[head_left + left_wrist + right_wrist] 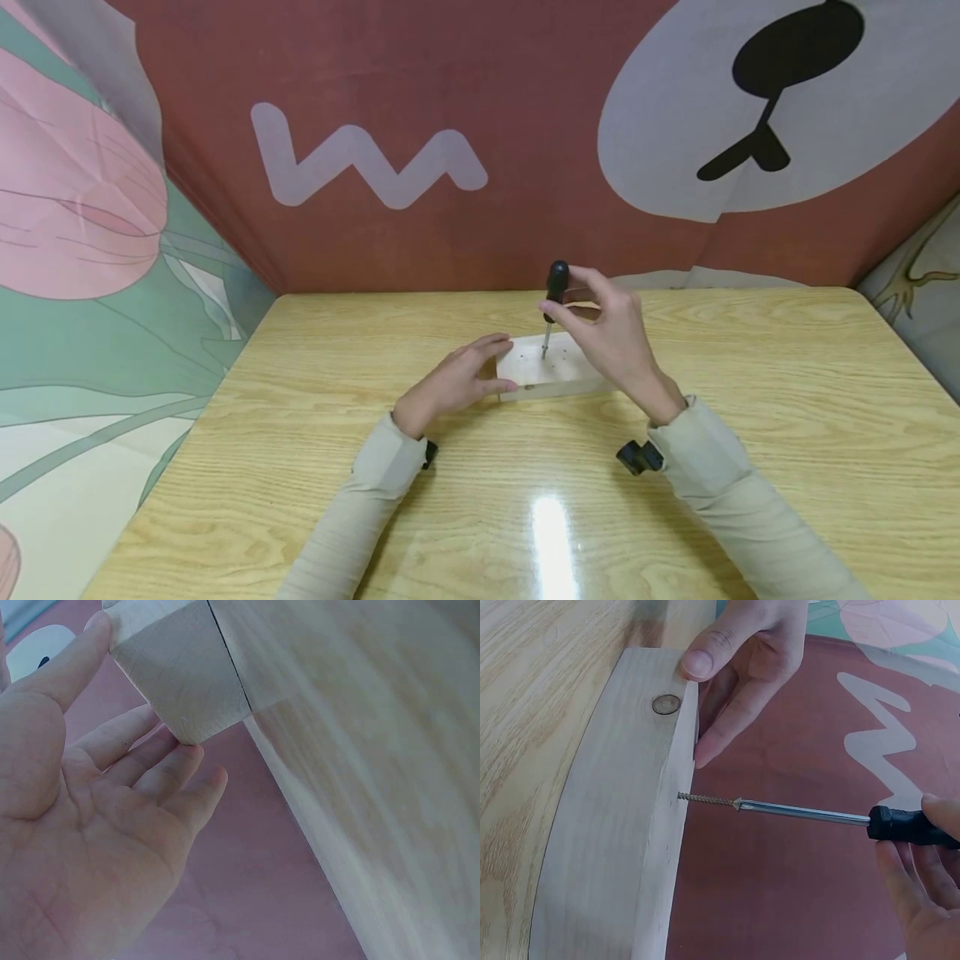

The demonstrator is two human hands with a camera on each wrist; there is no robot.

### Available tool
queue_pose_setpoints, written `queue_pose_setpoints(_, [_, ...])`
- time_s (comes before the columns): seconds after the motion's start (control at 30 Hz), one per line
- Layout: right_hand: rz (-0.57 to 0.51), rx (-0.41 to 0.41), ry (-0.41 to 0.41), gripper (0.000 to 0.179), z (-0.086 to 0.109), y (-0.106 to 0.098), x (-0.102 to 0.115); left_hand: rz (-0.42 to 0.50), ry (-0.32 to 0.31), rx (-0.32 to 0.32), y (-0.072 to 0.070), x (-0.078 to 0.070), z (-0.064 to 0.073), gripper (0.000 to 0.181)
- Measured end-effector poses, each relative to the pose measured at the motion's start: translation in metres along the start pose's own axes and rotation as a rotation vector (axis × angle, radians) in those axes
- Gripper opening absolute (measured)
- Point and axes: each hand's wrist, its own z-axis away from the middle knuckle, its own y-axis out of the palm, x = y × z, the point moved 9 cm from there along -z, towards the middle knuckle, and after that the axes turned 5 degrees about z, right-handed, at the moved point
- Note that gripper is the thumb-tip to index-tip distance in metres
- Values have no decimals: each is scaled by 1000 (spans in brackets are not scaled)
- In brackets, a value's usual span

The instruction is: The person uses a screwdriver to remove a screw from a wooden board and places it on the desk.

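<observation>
A pale wooden block (pixel 517 367) lies on the table, with several small dark marks on its top face. My left hand (pixel 459 377) holds the block's left end, thumb on the near side and fingers on the far side. My right hand (pixel 617 337) grips the black handle of a screwdriver (pixel 556 287), which stands nearly upright over the block. In the right wrist view, the metal shaft of the screwdriver (pixel 806 812) meets the head of a threaded screw (pixel 709 799). The screw's tip is at the block's top face, and most of its thread shows.
A light wood-grain table (pixel 337 500) lies under both forearms. Behind it stands a red-brown printed backdrop (pixel 525 225), close to the far edge. A knot (pixel 666 704) marks the block's side. Small black devices (pixel 640 457) sit at the wrists.
</observation>
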Motion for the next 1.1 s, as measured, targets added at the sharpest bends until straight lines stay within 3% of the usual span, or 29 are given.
queue_pose_setpoints(0.3, [-37,0,4,34,2,0,1,-7,-7,-6,0,1,0,70])
queue_pose_setpoints(0.77, [37,-17,-3,31,1,-1,1,0,-11,-5,0,1,1,70])
queue_pose_setpoints(1.1, [-16,-27,17,32,2,1,-1,2,-15,-5,-1,0,0,70])
